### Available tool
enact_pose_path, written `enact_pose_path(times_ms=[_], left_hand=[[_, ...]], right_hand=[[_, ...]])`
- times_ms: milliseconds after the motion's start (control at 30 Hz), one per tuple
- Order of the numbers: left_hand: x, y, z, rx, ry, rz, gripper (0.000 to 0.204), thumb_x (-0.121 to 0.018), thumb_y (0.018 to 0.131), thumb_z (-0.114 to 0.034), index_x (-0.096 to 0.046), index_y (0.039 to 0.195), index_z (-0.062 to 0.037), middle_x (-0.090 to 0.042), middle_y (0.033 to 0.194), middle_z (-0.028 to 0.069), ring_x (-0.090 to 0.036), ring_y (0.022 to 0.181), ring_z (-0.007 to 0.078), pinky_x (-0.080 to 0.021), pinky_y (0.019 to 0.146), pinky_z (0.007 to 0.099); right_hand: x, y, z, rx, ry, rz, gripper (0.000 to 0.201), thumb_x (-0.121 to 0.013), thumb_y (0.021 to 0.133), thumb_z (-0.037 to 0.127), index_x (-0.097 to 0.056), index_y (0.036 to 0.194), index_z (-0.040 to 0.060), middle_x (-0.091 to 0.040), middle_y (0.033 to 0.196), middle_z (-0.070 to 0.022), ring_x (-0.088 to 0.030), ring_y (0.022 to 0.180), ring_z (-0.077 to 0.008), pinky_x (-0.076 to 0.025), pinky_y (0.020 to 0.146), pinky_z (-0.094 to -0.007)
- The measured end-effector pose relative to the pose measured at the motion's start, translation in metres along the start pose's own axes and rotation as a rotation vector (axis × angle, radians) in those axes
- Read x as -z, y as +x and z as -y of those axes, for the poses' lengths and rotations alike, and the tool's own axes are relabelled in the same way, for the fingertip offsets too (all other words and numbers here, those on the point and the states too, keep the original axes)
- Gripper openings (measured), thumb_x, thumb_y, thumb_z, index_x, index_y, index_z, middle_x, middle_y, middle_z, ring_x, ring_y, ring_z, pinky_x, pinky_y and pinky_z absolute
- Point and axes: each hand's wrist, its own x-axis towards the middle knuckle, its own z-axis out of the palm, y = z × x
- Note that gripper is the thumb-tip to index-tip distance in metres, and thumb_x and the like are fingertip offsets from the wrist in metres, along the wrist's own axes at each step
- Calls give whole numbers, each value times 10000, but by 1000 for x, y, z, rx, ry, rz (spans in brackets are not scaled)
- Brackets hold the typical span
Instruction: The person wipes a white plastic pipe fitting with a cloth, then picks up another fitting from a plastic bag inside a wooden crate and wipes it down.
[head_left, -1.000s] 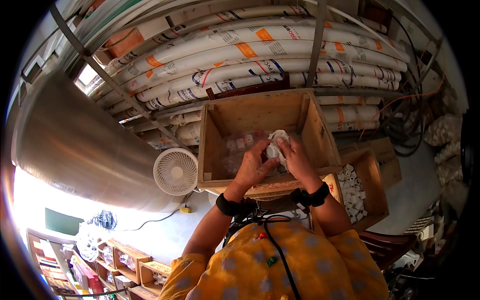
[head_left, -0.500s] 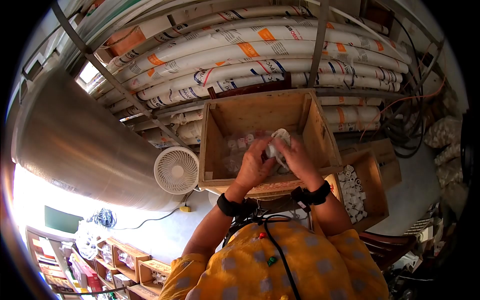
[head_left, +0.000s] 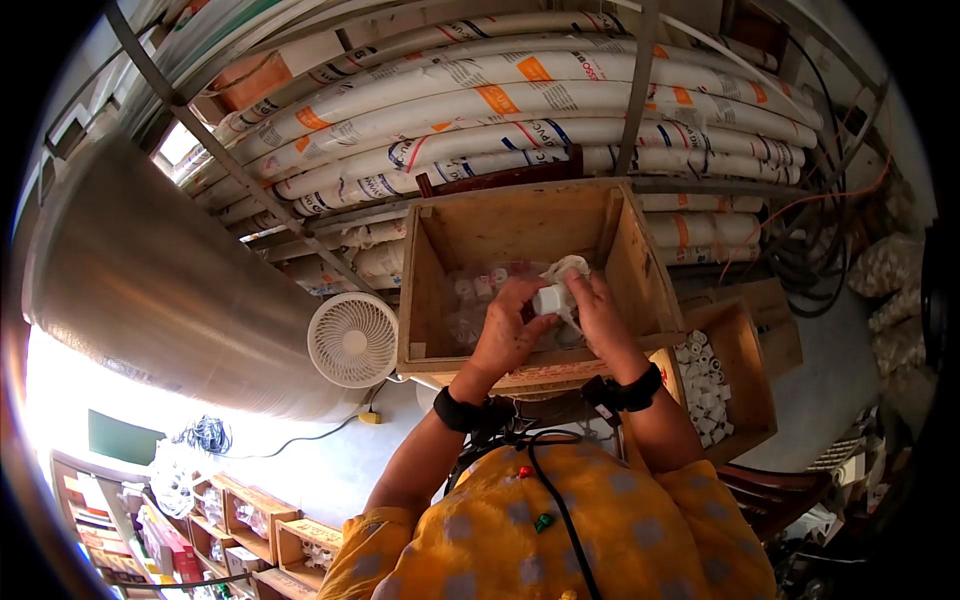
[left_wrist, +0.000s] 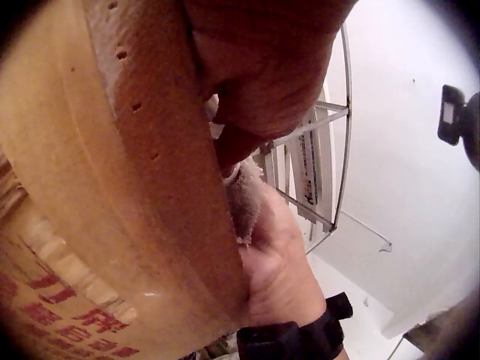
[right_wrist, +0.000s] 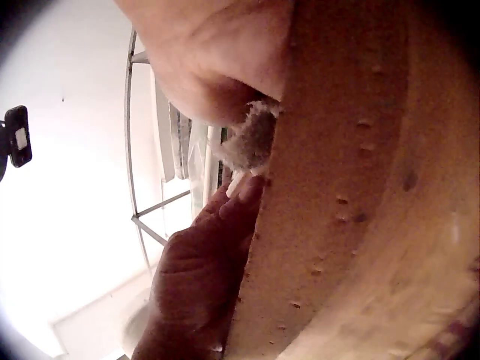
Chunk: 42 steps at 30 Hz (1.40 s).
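Over the wooden box (head_left: 510, 222), my left hand (head_left: 508, 328) grips a small white plastic piece, apparently a pipe fitting (head_left: 549, 299), between thumb and fingers. Facing it, my right hand (head_left: 603, 322) holds a crumpled off-white cloth (head_left: 566, 266) against the fitting. The cloth's fuzzy edge (right_wrist: 251, 142) shows between the two hands in the right wrist view. Clear plastic bags with white fittings (head_left: 482, 285) lie inside the box, left of my hands. In the left wrist view the box wall (left_wrist: 165, 150) hides most of the fitting.
A smaller wooden box (head_left: 752, 370) of white fittings stands at the right. Left of the main box is a white fan (head_left: 352, 341). Wrapped white pipes (head_left: 560, 98) fill the rack behind, and a large wrapped roll (head_left: 170, 280) stands at the far left.
The fitting shows more plainly between my hands than half a second ago, when fingers and cloth covered it. My right hand and the cloth have shifted slightly to the right.
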Motion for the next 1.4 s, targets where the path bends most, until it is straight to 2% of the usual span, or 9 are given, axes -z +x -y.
enact_pose_path(times_ms=[200, 233, 433, 633, 800, 933, 1100, 1200, 1400], left_hand=[[3, 2, -4, -88, 48, 1, 444, -698, 687, 11, -546, 1103, -22, -506, 964, 113, -522, 751, 211, -441, 668, 299], [3, 3, -3, -106, 53, 5, 446, -697, 686, 9, -544, 1104, -21, -504, 969, 117, -523, 756, 215, -442, 670, 302], [2, 1, -5, 100, 45, 42, 434, -730, 710, -79, -550, 1093, 18, -543, 928, 135, -534, 725, 231, -452, 662, 317], [1, 0, -2, 74, -7, 46, 419, -716, 762, -102, -543, 1120, 29, -585, 905, 109, -550, 711, 188, -458, 646, 305], [3, 1, -4, 262, -377, 68, 334, -621, 859, -102, -519, 1159, 3, -590, 830, 37, -536, 663, 112, -441, 602, 234], [10, 5, -6, 419, -615, 24, 270, -544, 918, -152, -517, 1149, -17, -586, 820, 20, -523, 633, 71, -411, 553, 202], [11, 3, 0, 455, -633, 85, 312, -538, 932, -238, -504, 1190, -66, -586, 911, -2, -546, 721, 72, -460, 612, 213], [14, 3, -2, 451, -621, 144, 319, -549, 926, -246, -504, 1186, -65, -584, 926, -1, -548, 723, 74, -466, 624, 211], [13, 4, 1, 422, -646, 185, 322, -569, 916, -233, -505, 1180, -60, -587, 917, 6, -548, 705, 79, -452, 608, 199]], right_hand=[[1, -4, 18, 92, -185, 185, 412, -466, 958, 371, -548, 1101, -6, -591, 978, -123, -558, 911, -242, -418, 839, -330], [1, -4, 15, 88, -174, 178, 404, -469, 959, 362, -544, 1109, -6, -588, 993, -124, -557, 916, -243, -418, 842, -328], [1, -4, 6, 71, -165, 123, 404, -467, 961, 363, -543, 1116, -2, -593, 1012, -122, -556, 917, -232, -417, 838, -316], [3, -1, -2, 8, -105, 78, 421, -453, 963, 394, -549, 1052, -6, -598, 925, -86, -540, 853, -175, -422, 781, -299], [1, -6, 11, 149, -109, 99, 424, -441, 966, 406, -541, 1019, -2, -580, 885, -63, -523, 813, -150, -419, 747, -287], [4, -6, 1, 116, 63, 174, 418, -452, 964, 392, -530, 1113, 10, -583, 921, -57, -533, 848, -150, -420, 789, -296], [5, -5, -2, 155, -120, 139, 414, -490, 957, 351, -505, 1212, 25, -598, 1003, -41, -536, 925, -127, -417, 841, -271], [3, -8, 17, 63, 137, 189, 367, -518, 950, 307, -518, 1183, 23, -597, 1033, -40, -532, 946, -111, -419, 846, -257], [6, -3, 10, -45, 275, 136, 298, -530, 948, 247, -531, 1126, 8, -594, 1028, -39, -531, 926, -101, -432, 824, -253]])
